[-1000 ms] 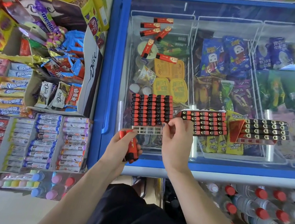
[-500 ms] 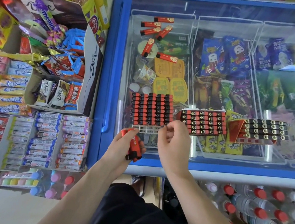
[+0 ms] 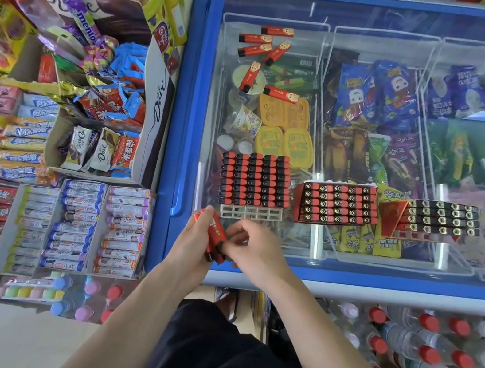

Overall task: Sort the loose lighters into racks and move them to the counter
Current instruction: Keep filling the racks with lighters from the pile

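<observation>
My left hand grips a small bunch of red lighters just above the freezer's front edge. My right hand has come beside it and pinches the bunch at its lower end. A white rack nearly full of red-and-black lighters lies on the glass lid just beyond my hands, its front row of slots bare. Two more filled racks sit to the right, a red one and a darker one. Several loose red lighters lie scattered on the glass at the far left.
The blue-framed chest freezer with a sliding glass lid fills the upper right, ice creams inside. Candy and chocolate display boxes crowd the left. Water bottles are stacked at the lower right below the freezer.
My right hand left the white rack's front row and drew back toward me, meeting the left hand on the bunch of lighters. The left hand stayed roughly in place.
</observation>
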Available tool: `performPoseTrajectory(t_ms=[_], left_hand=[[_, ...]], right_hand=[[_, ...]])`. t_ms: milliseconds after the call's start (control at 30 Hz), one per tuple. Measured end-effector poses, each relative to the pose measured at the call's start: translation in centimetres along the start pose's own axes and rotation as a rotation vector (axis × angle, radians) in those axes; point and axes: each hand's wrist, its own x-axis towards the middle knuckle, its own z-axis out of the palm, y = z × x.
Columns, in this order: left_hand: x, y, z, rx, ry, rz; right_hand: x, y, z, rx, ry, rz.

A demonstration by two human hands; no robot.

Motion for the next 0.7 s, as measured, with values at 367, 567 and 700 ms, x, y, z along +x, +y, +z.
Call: performPoseTrajectory(t_ms=[367,567,700], left_hand=[[0.7,-0.6,-1.1,0.28,0.01,0.133],[0.9,-0.5,-1.6,0.423,-0.085,0.197],[1.0,-0.1,-1.8,0.47,-0.045,0.247]], right_hand=[[1.1,0.0,-0.4,0.683,0.174,0.278],[2.0,-0.6,0.5,0.592,0.236,0.317],[2.3,-1.0,0.9,0.592,0.229,0.317]])
